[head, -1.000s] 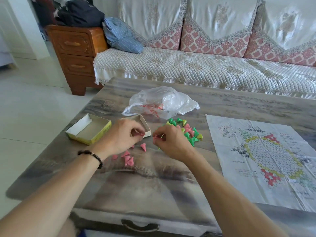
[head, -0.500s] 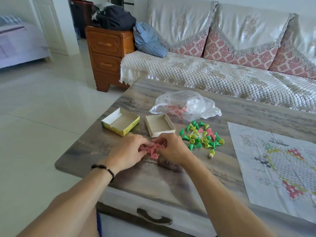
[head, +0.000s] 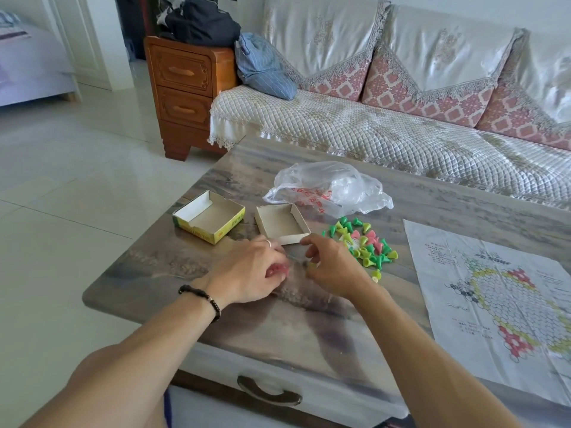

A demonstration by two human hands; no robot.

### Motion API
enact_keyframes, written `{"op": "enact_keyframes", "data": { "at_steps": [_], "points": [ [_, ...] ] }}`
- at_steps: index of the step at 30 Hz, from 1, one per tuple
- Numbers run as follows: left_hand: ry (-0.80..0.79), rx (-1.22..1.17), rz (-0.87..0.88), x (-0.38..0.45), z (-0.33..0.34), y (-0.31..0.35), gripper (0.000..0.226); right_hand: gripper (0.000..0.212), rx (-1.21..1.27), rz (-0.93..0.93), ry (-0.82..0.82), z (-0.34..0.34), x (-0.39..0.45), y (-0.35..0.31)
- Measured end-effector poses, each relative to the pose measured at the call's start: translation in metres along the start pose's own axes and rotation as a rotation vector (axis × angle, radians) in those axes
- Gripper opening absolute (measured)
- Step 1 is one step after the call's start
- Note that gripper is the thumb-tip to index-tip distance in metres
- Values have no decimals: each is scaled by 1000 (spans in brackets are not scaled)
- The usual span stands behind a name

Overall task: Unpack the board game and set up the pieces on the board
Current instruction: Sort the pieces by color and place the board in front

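A pile of small cone pieces (head: pixel 364 242), green, yellow and pink, lies on the table (head: pixel 216 304) just right of my hands. My left hand (head: pixel 247 273) is curled over several pink pieces (head: pixel 276 269) and holds them against the tabletop. My right hand (head: pixel 333 270) pinches a yellow piece (head: pixel 311 265) at its fingertips, close to the left hand. One yellow piece (head: pixel 375 275) lies apart beside my right wrist. The paper board (head: pixel 500 301) with its hexagon grid lies flat at the right.
Two open box halves sit behind my hands: a yellow-sided one (head: pixel 209 220) and a white one (head: pixel 281 223). A crumpled plastic bag (head: pixel 327 189) lies beyond them. A sofa (head: pixel 401 134) and a wooden cabinet (head: pixel 185 88) stand behind the table.
The pink pieces that lay scattered on the table are gathered under my left hand. My right hand now pinches a yellow piece. The view has shifted left.
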State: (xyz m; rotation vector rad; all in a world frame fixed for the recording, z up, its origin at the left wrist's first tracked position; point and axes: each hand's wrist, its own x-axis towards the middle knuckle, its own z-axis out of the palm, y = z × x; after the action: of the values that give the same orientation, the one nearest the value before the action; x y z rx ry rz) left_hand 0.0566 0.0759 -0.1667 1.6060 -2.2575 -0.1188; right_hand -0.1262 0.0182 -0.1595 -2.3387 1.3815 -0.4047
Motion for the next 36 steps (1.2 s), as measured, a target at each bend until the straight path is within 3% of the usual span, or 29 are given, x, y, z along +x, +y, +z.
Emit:
{"op": "enact_keyframes", "data": {
  "at_steps": [8, 14, 17, 23, 31, 36],
  "points": [
    [5, -41, -6, 29, 5, 5, 30, 36, -123, -28, 173, -17, 8, 21],
    [17, -138, 28, 85, 20, 35, 30, 22, -112, 207, 322, -58, 9, 83],
    [-18, -150, 22, 119, 34, 50, 31, 26, -177, 265, 270, -70, 10, 114],
    [-94, -58, 74, 170, 57, 69, 34, 41, -197, 185, 81, -78, 26, 130],
    [-120, -12, 91, 193, 67, 72, 27, 16, -223, 80, 4, -81, 35, 133],
    [-72, -100, 108, 191, 68, 71, 21, 18, -242, 99, 13, -79, 38, 134]
  ]
}}
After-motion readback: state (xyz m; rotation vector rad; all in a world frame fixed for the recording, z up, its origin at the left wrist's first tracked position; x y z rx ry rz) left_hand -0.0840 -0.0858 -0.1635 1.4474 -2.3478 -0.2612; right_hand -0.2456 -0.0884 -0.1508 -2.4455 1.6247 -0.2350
